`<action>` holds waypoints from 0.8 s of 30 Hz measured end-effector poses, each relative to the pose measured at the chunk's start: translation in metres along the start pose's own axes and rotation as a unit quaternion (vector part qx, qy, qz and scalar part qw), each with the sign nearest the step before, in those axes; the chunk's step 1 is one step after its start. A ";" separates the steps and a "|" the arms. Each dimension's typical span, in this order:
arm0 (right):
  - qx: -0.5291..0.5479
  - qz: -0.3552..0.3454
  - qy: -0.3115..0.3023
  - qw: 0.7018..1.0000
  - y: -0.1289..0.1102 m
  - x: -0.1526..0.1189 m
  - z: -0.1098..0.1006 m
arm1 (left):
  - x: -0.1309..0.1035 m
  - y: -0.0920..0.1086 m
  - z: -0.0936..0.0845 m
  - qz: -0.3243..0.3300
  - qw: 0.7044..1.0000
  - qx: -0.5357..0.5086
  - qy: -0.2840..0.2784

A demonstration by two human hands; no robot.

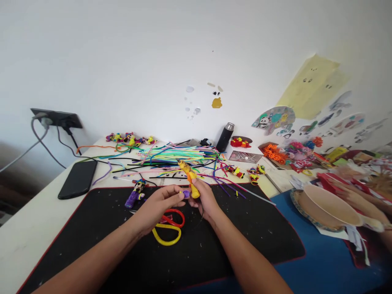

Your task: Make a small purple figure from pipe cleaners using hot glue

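Over the black mat (147, 261), my left hand (161, 206) pinches a small purple piece of fuzzy pipe cleaner (185, 194) between thumb and fingers. My right hand (206, 200) is closed around a yellow hot glue gun (192, 181), its tip slanting up and away to the left. A thin dark cord hangs below that hand. Its fingertips are close to the purple piece; whether they touch it I cannot tell. Scissors (167, 236) with one red and one yellow handle lie beneath my left hand, blades partly hidden. A small purple-and-yellow pipe-cleaner figure (134, 194) lies left of it.
Loose coloured pipe cleaners (171, 155) are heaped behind the mat. A phone (78, 179) lies at left, below a power socket (56, 117). A black flask (225, 137), a clear-fronted box (245, 156) and finished figures (130, 139) stand behind. At right, another person's hands are near a bowl (330, 206).
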State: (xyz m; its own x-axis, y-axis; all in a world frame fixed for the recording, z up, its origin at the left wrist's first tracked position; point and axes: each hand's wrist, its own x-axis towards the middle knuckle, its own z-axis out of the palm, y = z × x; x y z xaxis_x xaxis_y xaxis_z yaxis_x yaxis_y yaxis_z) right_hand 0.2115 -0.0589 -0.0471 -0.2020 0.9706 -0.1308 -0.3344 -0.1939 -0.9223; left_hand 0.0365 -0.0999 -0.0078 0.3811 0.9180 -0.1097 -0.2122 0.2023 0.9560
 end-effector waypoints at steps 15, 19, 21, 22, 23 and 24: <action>0.157 0.075 -0.160 0.972 -0.015 0.038 0.011 | 0.009 0.023 -0.036 0.051 0.992 0.093 0.062; 0.149 0.024 -0.165 0.975 -0.032 0.055 0.015 | 0.023 0.022 -0.058 0.077 0.980 0.094 0.155; 0.166 0.011 -0.164 0.972 -0.032 0.063 0.016 | 0.028 0.020 -0.066 0.082 0.974 0.096 0.189; 0.174 0.009 -0.161 0.971 -0.029 0.067 0.017 | 0.030 0.019 -0.068 0.085 0.971 0.102 0.200; 0.180 0.011 -0.156 0.971 -0.025 0.069 0.017 | 0.031 0.017 -0.070 0.087 0.968 0.111 0.208; 0.182 0.019 -0.152 0.971 -0.020 0.071 0.017 | 0.032 0.016 -0.072 0.091 0.965 0.122 0.215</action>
State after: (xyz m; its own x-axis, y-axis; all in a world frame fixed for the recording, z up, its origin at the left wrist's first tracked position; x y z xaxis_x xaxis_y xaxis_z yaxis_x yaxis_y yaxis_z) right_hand 0.1885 0.0119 -0.0319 -0.4641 0.8858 0.0018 -0.6142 -0.3203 -0.7213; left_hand -0.0195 -0.0427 -0.0155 -0.0623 0.9980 0.0125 -0.0025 -0.0127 0.9999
